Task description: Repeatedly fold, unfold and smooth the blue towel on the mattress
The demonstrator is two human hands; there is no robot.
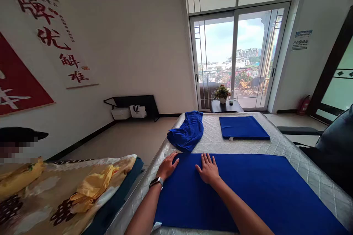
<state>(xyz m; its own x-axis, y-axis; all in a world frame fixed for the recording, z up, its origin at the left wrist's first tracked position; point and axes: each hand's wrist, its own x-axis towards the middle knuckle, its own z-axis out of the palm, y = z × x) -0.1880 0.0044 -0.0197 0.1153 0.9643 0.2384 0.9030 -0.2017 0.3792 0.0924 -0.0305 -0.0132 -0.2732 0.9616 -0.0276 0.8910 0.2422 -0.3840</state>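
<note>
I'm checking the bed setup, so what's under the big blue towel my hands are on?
The big blue towel lies flat on a quilted silver bed cover, with the left hand and right hand pressed on it. Whatever lies beneath the towel's middle is covered.

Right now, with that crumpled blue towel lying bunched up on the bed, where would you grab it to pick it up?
I would probably pinch the crumpled blue towel at its raised near fold, coming from above on the side toward the left hand, which lies closest. The heap stands up in loose ridges there, so fingers can close around cloth. Its far end trails flat toward the bed edge, giving less to hold.
</note>
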